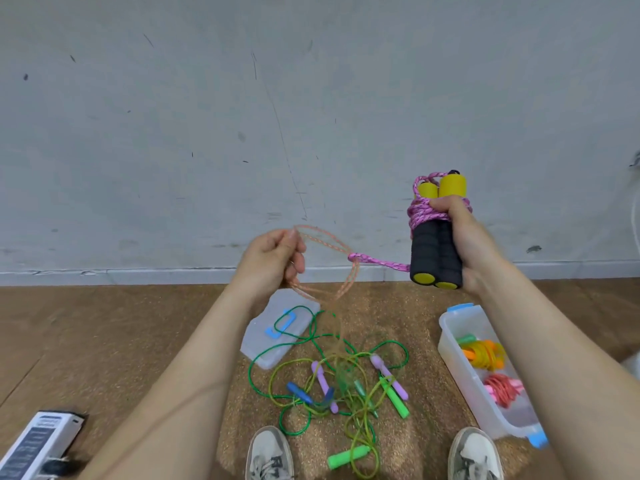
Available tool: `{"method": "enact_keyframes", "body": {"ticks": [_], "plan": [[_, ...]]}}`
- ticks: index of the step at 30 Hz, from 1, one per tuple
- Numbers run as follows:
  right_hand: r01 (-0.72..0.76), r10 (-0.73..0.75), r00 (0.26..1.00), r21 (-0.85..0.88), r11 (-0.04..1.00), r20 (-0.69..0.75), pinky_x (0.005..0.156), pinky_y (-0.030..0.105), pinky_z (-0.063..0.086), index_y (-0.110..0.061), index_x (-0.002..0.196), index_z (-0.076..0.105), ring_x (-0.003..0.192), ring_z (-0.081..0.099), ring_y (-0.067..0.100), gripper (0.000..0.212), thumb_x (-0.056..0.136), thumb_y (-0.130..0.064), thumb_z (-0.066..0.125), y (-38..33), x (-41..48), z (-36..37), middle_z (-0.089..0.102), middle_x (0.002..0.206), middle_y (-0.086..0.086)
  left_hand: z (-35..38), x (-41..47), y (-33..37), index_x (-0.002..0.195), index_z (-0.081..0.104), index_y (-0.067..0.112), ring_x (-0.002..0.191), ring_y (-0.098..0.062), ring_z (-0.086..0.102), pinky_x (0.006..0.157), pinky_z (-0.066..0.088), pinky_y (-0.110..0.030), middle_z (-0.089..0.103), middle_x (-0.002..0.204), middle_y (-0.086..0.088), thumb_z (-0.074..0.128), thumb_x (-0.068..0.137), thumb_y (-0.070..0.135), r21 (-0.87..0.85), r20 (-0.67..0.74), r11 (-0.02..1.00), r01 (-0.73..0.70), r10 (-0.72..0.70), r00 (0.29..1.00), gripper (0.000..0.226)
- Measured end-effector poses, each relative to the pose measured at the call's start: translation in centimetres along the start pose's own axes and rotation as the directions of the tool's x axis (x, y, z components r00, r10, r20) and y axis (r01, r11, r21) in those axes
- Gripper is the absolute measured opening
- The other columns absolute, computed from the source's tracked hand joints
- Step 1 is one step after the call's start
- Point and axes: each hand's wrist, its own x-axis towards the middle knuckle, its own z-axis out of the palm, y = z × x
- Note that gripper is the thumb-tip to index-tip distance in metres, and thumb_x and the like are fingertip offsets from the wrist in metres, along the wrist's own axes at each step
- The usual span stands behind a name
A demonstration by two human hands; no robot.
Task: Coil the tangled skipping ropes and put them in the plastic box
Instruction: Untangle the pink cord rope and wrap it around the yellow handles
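Coiled ropes (pixel 484 354) in the plastic box (pixel 449 351) number two.

The brown floor (pixel 104 341) carries tangled ropes (pixel 346 386) at lower centre, a clear lid (pixel 273 344) under their upper-left loops, and a plastic box (pixel 450 355) at lower right.

Plastic box (pixel 449 351) uncovered — rope tangle (pixel 343 384) alongside

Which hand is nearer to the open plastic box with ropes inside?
Right. The right hand is above the far end of the box; the left hand is farther left, above the lid.
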Motion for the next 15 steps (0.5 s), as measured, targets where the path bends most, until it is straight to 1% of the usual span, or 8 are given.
{"method": "enact_keyframes", "body": {"ticks": [2,3,4,6,8,10,13,15], "plan": [[0.021,-0.021,0.999,-0.017,1.000,-0.046,0.052,0.027,0.050,-0.014,0.095,0.066,0.056,0.062,0.019,0.035,0.071,-0.038,0.069,-0.1,0.1,-0.1,0.065,0.078,0.004,-0.6,0.5,0.0,0.076,0.050,0.014,0.035,-0.007,0.029,0.037,0.029,-0.016,0.046,0.049,0.003,0.036,0.103,0.029,-0.185,-0.236,0.983,0.011,-0.055,0.970,0.034],[0.046,-0.046,0.996,-0.010,0.999,-0.083,0.053,0.028,0.050,-0.014,0.095,0.066,0.057,0.062,0.020,0.039,0.067,-0.040,0.070,-0.2,0.1,-0.3,0.065,0.079,0.005,-1.4,0.8,0.1,0.076,0.049,0.016,0.033,-0.006,0.028,0.036,0.025,-0.014,0.044,0.048,0.005,0.034,0.103,0.032,-0.237,-0.368,0.972,-0.004,-0.086,0.926,0.035],[0.078,-0.077,0.988,0.002,0.997,-0.133,0.054,0.029,0.050,-0.014,0.095,0.066,0.059,0.062,0.020,0.041,0.064,-0.041,0.071,-0.4,0.2,-0.5,0.065,0.080,0.005,-2.7,1.4,-0.3,0.075,0.049,0.018,0.032,-0.006,0.028,0.036,0.023,-0.014,0.044,0.050,0.004,0.033,0.103,0.034,-0.246,-0.501,0.969,-0.026,-0.104,0.859,0.036],[0.151,-0.137,0.959,0.037,0.988,-0.249,0.058,0.032,0.051,-0.015,0.091,0.067,0.063,0.063,0.022,0.040,0.062,-0.041,0.071,-0.8,0.3,-0.9,0.065,0.081,0.004,-5.8,2.2,-1.4,0.071,0.050,0.021,0.039,-0.011,0.036,0.046,0.032,-0.020,0.047,0.058,-0.004,0.034,0.099,0.040,-0.207,-0.714,0.977,-0.050,-0.116,0.691,0.038],[0.226,-0.184,0.922,0.089,0.970,-0.342,0.059,0.032,0.050,-0.016,0.087,0.067,0.067,0.063,0.022,0.032,0.065,-0.040,0.070,-1.1,0.3,-1.3,0.065,0.079,0.001,-8.6,2.8,-2.6,0.067,0.050,0.023,0.055,-0.017,0.042,0.064,0.034,-0.034,0.051,0.064,-0.014,0.034,0.092,0.044,-0.203,-0.828,0.977,-0.062,-0.137,0.544,0.037],[0.277,-0.213,0.908,0.134,0.951,-0.360,0.057,0.030,0.046,-0.018,0.083,0.067,0.066,0.061,0.020,0.028,0.066,-0.040,0.070,-1.1,0.2,-1.2,0.063,0.076,-0.001,-10.2,3.1,-3.2,0.066,0.048,0.023,0.061,-0.018,0.043,0.070,0.031,-0.037,0.047,0.063,-0.006,0.032,0.091,0.035,-0.252,-0.868,0.966,-0.058,-0.199,0.456,0.032],[0.257,-0.195,0.935,0.185,0.949,-0.296,0.049,0.025,0.042,-0.019,0.074,0.061,0.056,0.054,0.018,0.023,0.071,-0.041,0.068,-1.0,-0.2,-0.9,0.055,0.066,-0.003,-11.2,3.2,-3.8,0.079,0.056,0.017,0.081,-0.025,0.059,0.075,0.046,-0.039,0.060,0.088,-0.009,0.033,0.093,0.021,-0.258,-0.865,0.965,0.049,-0.253,0.434,0.027],[0.218,-0.170,0.964,0.240,0.946,-0.203,0.041,0.021,0.034,-0.021,0.064,0.052,0.045,0.044,0.015,0.027,0.077,-0.041,0.064,-0.9,-0.3,-0.7,0.044,0.058,-0.005,-11.2,2.8,-4.1,0.098,0.060,0.020,0.100,-0.036,0.062,0.088,0.051,-0.045,0.063,0.112,-0.014,0.037,0.086,0.012,-0.156,-0.846,0.975,0.161,-0.216,0.487,0.028]]}}
